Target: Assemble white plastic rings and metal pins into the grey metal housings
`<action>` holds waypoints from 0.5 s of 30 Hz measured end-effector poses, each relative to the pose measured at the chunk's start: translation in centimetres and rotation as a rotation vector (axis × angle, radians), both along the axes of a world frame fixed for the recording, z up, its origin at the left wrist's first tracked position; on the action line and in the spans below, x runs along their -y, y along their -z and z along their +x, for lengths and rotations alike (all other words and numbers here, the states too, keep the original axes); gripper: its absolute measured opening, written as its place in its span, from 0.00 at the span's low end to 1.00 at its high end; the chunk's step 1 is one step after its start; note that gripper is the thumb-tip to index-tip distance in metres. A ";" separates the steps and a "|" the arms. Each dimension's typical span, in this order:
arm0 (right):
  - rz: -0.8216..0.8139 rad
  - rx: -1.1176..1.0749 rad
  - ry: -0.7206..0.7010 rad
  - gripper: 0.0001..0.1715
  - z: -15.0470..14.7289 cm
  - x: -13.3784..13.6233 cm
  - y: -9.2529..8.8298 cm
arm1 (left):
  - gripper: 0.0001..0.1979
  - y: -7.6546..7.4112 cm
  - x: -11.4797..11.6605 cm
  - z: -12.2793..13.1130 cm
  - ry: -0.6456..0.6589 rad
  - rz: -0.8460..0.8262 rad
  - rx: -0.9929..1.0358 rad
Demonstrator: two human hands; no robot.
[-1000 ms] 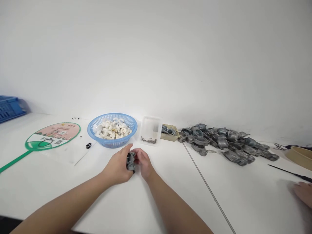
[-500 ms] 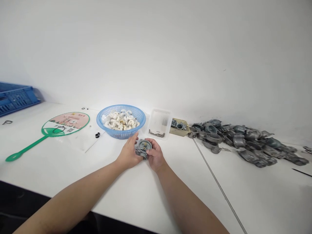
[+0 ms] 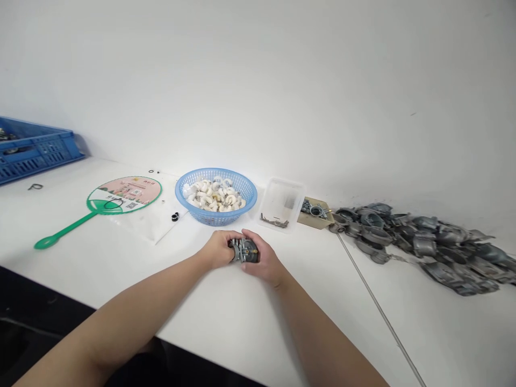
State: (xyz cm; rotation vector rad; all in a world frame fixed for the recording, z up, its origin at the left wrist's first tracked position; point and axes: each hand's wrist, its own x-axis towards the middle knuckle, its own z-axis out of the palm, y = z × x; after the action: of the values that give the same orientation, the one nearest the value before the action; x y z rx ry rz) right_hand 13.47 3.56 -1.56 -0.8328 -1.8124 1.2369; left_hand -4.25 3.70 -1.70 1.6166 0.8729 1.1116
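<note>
Both my hands meet over the white table, holding one small grey metal part (image 3: 245,251) with a brass bit on it. My left hand (image 3: 220,249) grips its left side with curled fingers. My right hand (image 3: 264,262) wraps round its right side, thumb on top. Just beyond them stands a blue basket (image 3: 216,214) filled with several white curved plastic pieces. A clear plastic box (image 3: 282,203) with small metal pins sits to the right of the basket.
A pile of grey metal castings (image 3: 423,239) runs along the right back. A small tan tray (image 3: 316,213) holds parts. A thin metal rod (image 3: 379,307) lies diagonally. A green hand fan (image 3: 108,202), a black ring (image 3: 175,216) and a blue crate (image 3: 34,148) are at left.
The view has swung left and down, so the pile and another person's hand at right slid out. In my hands the part has been turned, from its open face showing to its side.
</note>
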 end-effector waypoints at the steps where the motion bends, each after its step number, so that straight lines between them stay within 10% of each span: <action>1: 0.043 0.059 -0.003 0.50 0.1 -0.1 0.1 | 0.23 0.0 -0.1 -0.1 0.018 -0.037 0.012; 8: 0.069 0.071 0.034 0.51 0.1 -0.2 0.7 | 0.24 -0.2 -0.5 -0.2 0.084 -0.316 0.145; 15: 0.083 0.243 0.276 0.40 -1.6 1.1 -1.3 | 0.25 -0.3 -1.4 -1.2 0.032 -0.199 -0.119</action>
State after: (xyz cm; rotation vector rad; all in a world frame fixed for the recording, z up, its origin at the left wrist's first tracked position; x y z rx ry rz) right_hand 11.88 2.49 -0.30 -1.1828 -1.8473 0.9097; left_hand -5.49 5.07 -1.40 1.5373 0.9995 0.8839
